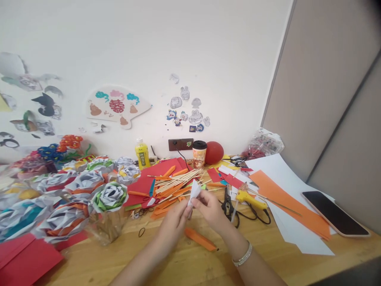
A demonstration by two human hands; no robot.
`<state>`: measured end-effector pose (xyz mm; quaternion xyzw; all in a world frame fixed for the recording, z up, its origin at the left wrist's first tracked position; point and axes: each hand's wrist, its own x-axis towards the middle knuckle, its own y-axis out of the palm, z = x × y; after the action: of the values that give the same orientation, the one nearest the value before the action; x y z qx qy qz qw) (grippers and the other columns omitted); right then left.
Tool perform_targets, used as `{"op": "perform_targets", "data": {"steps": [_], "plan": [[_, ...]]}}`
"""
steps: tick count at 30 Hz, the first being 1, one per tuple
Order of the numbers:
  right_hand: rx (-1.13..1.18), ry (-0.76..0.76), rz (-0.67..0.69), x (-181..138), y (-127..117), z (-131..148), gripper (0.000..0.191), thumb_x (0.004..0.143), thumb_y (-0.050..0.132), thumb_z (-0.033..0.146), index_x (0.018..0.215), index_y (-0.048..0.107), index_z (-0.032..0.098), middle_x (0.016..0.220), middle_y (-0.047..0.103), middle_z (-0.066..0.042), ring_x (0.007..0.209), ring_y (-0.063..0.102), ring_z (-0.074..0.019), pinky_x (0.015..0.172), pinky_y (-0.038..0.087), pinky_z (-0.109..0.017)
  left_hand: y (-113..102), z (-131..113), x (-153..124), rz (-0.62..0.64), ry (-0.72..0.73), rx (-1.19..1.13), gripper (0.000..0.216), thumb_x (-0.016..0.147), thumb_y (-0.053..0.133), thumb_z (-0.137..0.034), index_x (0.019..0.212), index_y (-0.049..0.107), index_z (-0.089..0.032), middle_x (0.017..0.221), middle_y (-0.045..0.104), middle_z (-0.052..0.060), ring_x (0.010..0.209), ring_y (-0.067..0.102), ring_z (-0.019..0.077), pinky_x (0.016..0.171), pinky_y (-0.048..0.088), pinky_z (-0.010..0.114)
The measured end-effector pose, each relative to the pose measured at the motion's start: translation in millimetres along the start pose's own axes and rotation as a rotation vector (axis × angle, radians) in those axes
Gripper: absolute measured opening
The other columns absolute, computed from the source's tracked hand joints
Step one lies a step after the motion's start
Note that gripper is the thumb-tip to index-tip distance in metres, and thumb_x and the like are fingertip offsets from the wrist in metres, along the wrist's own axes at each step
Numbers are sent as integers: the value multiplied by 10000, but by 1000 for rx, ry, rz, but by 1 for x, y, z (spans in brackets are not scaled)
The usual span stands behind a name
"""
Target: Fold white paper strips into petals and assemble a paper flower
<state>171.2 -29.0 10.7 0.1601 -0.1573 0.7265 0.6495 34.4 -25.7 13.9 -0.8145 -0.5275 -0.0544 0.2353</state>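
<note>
My left hand (175, 222) and my right hand (210, 208) meet over the wooden table (190, 262), both pinching a small folded white paper piece (195, 190) held upright between their fingertips. A bracelet circles my right wrist. Just below my hands lies an orange paper strip (200, 239). Behind them is a pile of thin wooden sticks (175, 180) on red and orange paper sheets.
Many folded paper flowers (108, 196) crowd the left. A yellow glue gun (251, 200), black scissors (228, 206), orange and white sheets (285, 198) and a phone (335, 214) lie right. A cup (199, 154), yellow bottle (142, 154) and red ball (214, 152) stand by the wall.
</note>
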Motion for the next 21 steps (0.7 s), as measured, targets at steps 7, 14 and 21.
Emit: {"op": "perform_targets", "data": {"steps": [7,14,21], "plan": [[-239,-70,-26,2,-1,-4,165,791,515,285,671,502,171,626,479,23,575,430,-109,551,351,-225,7,8,2,22,-155,-340,364,766,477,-504,614,438,-176,519,391,-41,478,361,102,494,299,227],[-188,-134,263,3,-20,11,289,791,519,432,703,593,166,666,511,1,669,473,-134,638,373,-240,0,10,-6,440,-294,-1051,280,793,500,-397,644,440,-168,464,296,-75,385,213,50,368,236,156],[165,39,174,1,-4,-2,323,671,647,461,683,612,140,594,574,1,561,518,-112,566,409,-225,-1,8,-4,484,-345,-997,274,803,463,-386,657,489,-156,456,414,-39,350,338,66,372,326,194]]}}
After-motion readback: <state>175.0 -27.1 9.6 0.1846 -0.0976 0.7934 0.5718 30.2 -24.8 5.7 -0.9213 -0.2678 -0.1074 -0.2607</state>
